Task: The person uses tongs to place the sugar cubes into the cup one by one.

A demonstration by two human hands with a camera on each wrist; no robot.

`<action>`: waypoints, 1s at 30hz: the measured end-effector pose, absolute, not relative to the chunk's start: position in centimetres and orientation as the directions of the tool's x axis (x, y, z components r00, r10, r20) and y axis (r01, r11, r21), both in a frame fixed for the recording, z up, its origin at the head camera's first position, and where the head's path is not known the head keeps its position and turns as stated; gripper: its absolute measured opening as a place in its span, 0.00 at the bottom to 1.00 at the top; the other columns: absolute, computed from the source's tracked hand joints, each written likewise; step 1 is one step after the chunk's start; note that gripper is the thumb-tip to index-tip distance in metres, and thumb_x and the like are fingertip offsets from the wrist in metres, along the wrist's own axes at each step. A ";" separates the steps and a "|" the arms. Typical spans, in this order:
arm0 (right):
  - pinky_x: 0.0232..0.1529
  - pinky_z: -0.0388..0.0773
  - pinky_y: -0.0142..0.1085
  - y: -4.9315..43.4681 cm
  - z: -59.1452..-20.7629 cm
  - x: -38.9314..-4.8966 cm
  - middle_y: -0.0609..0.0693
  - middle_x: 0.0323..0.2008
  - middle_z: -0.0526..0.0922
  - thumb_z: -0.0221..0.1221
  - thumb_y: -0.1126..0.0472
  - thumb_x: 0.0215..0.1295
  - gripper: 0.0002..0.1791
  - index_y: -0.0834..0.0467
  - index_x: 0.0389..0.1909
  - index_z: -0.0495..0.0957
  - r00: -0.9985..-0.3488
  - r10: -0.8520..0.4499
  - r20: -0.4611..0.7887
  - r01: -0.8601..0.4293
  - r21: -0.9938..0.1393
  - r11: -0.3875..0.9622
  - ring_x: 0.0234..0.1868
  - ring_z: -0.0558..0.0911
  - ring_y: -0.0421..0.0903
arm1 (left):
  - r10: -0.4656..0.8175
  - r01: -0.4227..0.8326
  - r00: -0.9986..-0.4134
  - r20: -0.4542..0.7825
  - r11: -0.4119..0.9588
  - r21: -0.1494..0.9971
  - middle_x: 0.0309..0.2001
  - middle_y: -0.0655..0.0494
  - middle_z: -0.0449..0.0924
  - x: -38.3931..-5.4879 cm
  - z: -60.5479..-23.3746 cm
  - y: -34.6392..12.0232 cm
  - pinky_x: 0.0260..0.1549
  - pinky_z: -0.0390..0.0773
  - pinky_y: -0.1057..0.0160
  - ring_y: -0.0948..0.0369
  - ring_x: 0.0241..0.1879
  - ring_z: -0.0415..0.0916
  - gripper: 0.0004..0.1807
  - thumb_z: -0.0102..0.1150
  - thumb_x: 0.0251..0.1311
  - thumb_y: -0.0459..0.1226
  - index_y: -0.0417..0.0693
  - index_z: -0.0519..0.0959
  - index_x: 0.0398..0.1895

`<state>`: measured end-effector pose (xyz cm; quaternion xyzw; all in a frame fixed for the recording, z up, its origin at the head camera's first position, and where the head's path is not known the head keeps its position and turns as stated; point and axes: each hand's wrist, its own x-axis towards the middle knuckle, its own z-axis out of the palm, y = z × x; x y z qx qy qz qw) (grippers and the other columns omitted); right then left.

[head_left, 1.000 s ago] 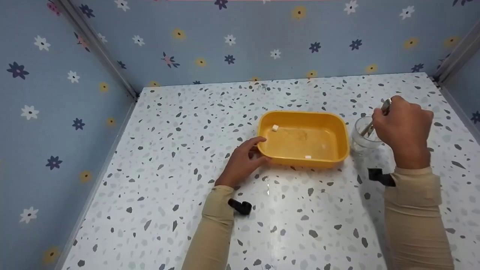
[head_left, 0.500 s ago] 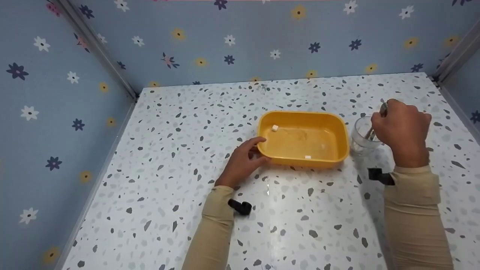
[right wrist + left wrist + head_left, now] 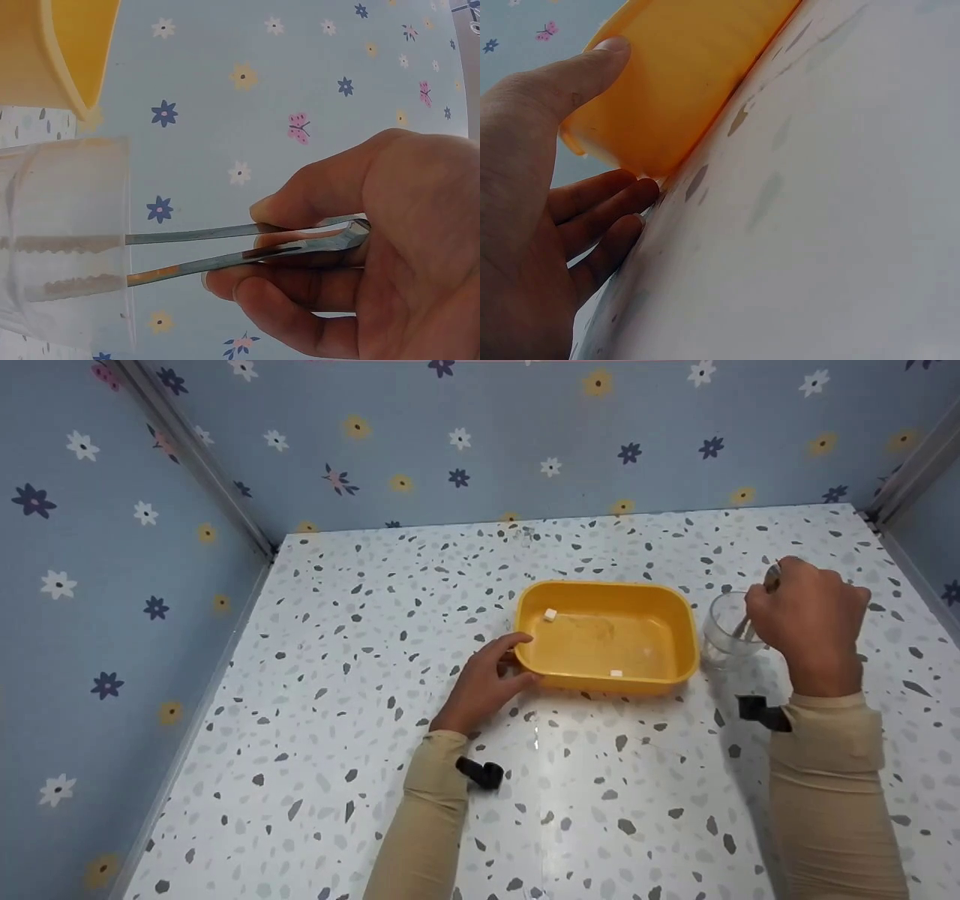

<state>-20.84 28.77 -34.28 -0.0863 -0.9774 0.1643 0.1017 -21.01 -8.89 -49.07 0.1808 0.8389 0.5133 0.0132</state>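
Note:
In the head view, a yellow rectangular container [image 3: 600, 649] stands on the table, with two small white cubes inside, one cube [image 3: 550, 616] by the back left corner and another cube [image 3: 616, 673] by the front wall. My left hand [image 3: 484, 682] holds its left front corner, thumb on the outer wall in the left wrist view and a finger over the rim. To its right stands a clear glass [image 3: 724, 641]. My right hand [image 3: 810, 619] grips metal tongs [image 3: 300, 246] between thumb and fingers. Their serrated arms reach down into the glass, standing apart from each other.
The speckled white table [image 3: 360, 645] meets flowered blue panels [image 3: 495, 405] at the back and left. Another panel rises at the right edge. A black camera mount [image 3: 484, 774] sticks out from the left sleeve, and a similar mount [image 3: 761, 712] from the right.
My right hand has shifted slightly, and the tongs stand steeper and reach deeper into the glass than a second ago. My left hand and the container have stayed put.

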 end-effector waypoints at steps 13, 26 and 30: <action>0.47 0.59 0.69 28.4 -33.9 -20.3 0.69 0.35 0.82 0.48 0.57 0.69 0.16 0.68 0.39 0.75 -0.939 0.239 0.249 0.135 -0.374 0.918 0.37 0.77 0.69 | 0.316 0.281 -0.936 0.153 0.409 0.868 0.59 0.58 0.76 -21.0 -48.9 -8.9 0.52 0.76 0.58 0.65 0.52 0.77 0.31 0.69 0.61 0.43 0.60 0.72 0.67; 0.49 0.58 0.68 27.6 -33.7 -20.1 0.69 0.34 0.81 0.49 0.57 0.70 0.18 0.70 0.40 0.76 -0.898 0.277 0.343 0.114 -0.426 0.898 0.36 0.77 0.68 | 0.302 0.269 -0.942 0.144 0.430 0.862 0.57 0.62 0.78 -21.0 -49.0 -8.9 0.52 0.75 0.59 0.67 0.51 0.76 0.30 0.71 0.60 0.45 0.66 0.72 0.66; 0.49 0.60 0.68 27.1 -33.8 -20.0 0.69 0.31 0.82 0.52 0.58 0.68 0.16 0.69 0.37 0.77 -0.865 0.268 0.425 0.063 -0.438 0.897 0.32 0.78 0.66 | 0.297 0.267 -0.944 0.141 0.443 0.856 0.57 0.61 0.78 -21.0 -48.9 -8.8 0.52 0.75 0.59 0.66 0.51 0.76 0.31 0.71 0.59 0.45 0.66 0.72 0.66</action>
